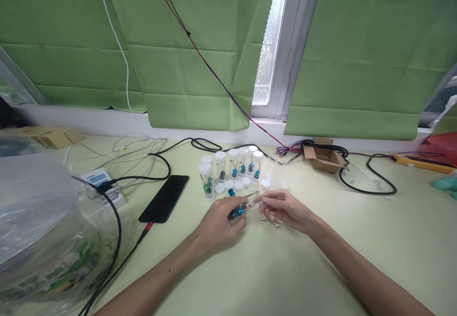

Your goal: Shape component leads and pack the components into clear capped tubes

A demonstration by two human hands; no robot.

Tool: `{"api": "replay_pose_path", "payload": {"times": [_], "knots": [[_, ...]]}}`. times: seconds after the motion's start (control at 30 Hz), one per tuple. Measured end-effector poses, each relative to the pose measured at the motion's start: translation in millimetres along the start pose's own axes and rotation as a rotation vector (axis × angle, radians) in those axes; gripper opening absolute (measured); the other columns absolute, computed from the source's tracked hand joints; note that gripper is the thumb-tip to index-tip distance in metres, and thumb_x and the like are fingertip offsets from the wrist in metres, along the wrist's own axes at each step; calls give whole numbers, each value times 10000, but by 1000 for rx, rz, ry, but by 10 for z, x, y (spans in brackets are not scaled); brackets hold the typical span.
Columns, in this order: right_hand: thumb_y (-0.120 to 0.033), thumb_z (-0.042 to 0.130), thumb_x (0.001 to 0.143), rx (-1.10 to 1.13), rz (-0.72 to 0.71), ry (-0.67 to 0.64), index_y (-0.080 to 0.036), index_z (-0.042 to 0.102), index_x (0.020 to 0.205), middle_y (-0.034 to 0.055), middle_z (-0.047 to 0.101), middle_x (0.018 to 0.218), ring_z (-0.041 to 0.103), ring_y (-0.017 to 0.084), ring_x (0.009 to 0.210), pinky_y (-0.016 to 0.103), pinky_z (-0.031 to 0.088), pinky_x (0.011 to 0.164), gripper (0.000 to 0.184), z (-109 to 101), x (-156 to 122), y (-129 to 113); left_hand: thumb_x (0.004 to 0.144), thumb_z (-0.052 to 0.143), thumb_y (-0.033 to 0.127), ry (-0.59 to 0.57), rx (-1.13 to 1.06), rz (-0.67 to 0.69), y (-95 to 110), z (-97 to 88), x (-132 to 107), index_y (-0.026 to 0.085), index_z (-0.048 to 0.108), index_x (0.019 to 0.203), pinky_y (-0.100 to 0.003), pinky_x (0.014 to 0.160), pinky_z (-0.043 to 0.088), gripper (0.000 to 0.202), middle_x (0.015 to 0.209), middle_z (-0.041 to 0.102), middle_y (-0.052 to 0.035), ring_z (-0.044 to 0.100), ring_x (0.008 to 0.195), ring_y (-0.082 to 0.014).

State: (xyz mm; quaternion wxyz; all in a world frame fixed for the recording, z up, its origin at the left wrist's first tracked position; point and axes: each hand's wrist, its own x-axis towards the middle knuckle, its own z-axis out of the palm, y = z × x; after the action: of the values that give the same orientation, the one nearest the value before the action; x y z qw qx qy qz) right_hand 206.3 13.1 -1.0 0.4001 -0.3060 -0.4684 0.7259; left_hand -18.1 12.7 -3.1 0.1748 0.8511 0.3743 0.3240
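My left hand [223, 218] is closed around a small blue part [238, 212] with a thin metal shaft pointing right. My right hand [283, 209] pinches close to the shaft's far end; what its fingertips hold is too small to make out. Under the right fingers lie short metal pins [276, 224]. Just beyond the left hand is another blue piece [231, 192]. Behind both hands stand several clear tubes with white caps [220, 166], holding blue, green or dark parts with metal shafts. Loose white caps [239, 187] lie in front of the tubes.
Left of the hands lies a black phone [164, 199] with a cable plugged in. A power strip [102, 182], tangled cables and a large clear plastic bag [46, 225] fill the left side. An open cardboard box [324, 158] and a black cable loop [383, 192] are at the back right.
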Motion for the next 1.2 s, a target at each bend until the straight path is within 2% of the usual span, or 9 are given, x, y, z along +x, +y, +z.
{"api": "replay_pose_path", "payload": {"times": [0.37, 0.73, 1.2], "knots": [[-274, 784, 762, 17, 14, -74, -97, 750, 870, 45, 686, 682, 543, 57, 493, 148, 410, 401, 210, -53, 31, 79, 759, 547, 110, -55, -11, 40, 4, -5, -18, 198, 651, 1089, -275, 676, 470, 356, 869, 699, -27, 618, 741, -172], [-281, 806, 735, -34, 39, -60, -100, 730, 794, 48, 698, 667, 555, 62, 473, 157, 382, 385, 205, -53, 35, 77, 784, 549, 162, -68, 16, 46, -31, 6, -47, 187, 659, 1141, -307, 734, 522, 375, 1011, 722, -73, 670, 845, -217], [-268, 822, 694, -95, 57, -41, -106, 683, 734, 59, 708, 637, 540, 67, 419, 153, 358, 338, 217, -60, 34, 105, 727, 542, 123, -109, 51, 56, -45, 25, -41, 172, 663, 1113, -305, 709, 510, 407, 916, 721, -60, 657, 770, -203]]}}
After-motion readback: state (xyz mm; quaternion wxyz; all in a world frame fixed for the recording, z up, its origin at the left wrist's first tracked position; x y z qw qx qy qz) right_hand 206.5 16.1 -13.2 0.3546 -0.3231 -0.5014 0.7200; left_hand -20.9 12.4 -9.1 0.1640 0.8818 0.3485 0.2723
